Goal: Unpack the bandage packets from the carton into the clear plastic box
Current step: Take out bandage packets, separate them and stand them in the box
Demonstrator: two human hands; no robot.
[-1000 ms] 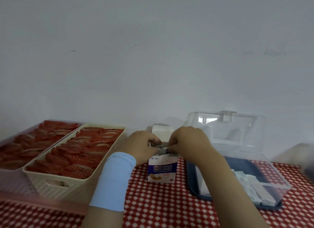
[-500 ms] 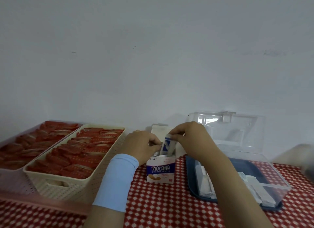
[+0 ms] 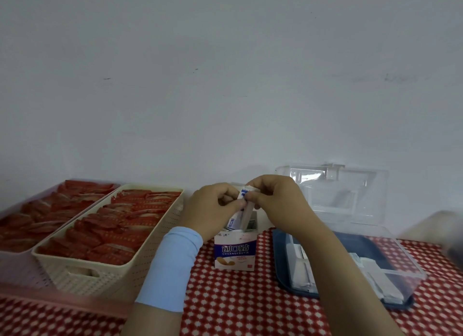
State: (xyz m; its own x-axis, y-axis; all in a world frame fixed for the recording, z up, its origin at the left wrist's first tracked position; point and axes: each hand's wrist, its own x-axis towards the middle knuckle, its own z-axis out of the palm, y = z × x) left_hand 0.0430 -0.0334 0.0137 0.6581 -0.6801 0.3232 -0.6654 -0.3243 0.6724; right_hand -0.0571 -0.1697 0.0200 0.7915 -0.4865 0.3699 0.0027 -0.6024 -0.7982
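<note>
Both hands meet above the open carton (image 3: 235, 251), which stands upright on the red-and-white checked worktop (image 3: 233, 300). The left hand (image 3: 211, 208) and right hand (image 3: 275, 200) each have fingers pinched together on a bandage packet (image 3: 242, 205), its lower end at the carton's mouth. More packets show inside the carton. Just right of it sits the clear plastic box (image 3: 411, 268), lid raised, white packets lying inside. Left of the carton, a cream basket (image 3: 100, 273) holds red sachets.
</note>
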